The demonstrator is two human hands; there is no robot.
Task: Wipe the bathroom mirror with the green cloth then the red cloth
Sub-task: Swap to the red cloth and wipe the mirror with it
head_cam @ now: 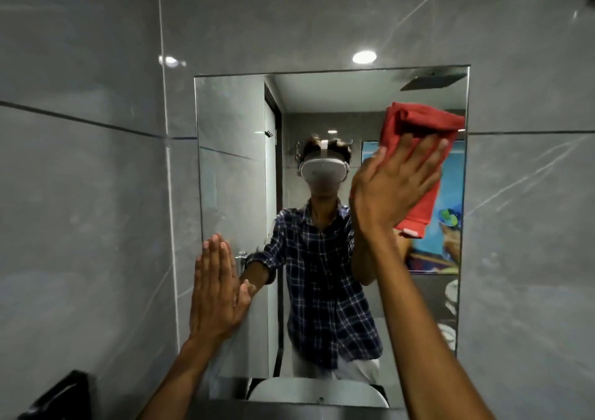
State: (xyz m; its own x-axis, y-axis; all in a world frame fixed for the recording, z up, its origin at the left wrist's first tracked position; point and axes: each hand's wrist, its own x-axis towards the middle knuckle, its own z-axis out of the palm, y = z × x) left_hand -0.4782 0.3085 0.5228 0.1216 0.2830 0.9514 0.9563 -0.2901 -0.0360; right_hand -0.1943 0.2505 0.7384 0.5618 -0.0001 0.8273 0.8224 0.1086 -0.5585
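The rectangular bathroom mirror (231,168) hangs on a grey tiled wall straight ahead. My right hand (396,188) presses the red cloth (418,123) flat against the upper right part of the glass, fingers spread over it. The cloth is folded and its lower end hangs down past my palm. My left hand (215,291) rests flat on the mirror's lower left edge, fingers together, holding nothing. The green cloth is not in view.
The mirror reflects a person in a checked shirt, a door and a colourful picture. A white basin (315,390) shows at the mirror's foot. A dark object (61,394) sits at the lower left. Grey tiled wall (80,194) surrounds the mirror.
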